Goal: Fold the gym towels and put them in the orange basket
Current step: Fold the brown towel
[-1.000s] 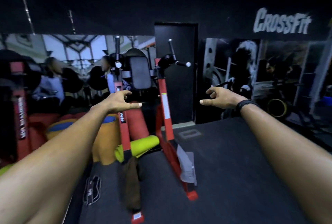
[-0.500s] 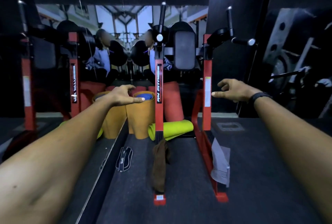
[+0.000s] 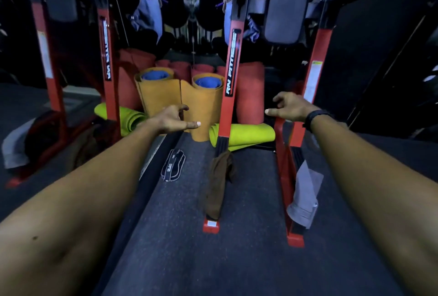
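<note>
A dark brown cloth towel (image 3: pixel 216 185) is draped over the left red steel base rail (image 3: pixel 211 223) of a gym frame, and a pale grey cloth towel (image 3: pixel 304 195) is hung on the right rail, both above the dark speckled rubber floor (image 3: pixel 251 260). The left hand (image 3: pixel 174 121) and the right hand (image 3: pixel 289 108) are held out empty above them, fingers loosely spread. A lime-green rolled mat (image 3: pixel 248 133) is laid behind.

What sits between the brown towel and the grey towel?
Head view: only bare dark floor mat lies between the brown towel and the grey towel, each draped on a red frame foot.
</note>
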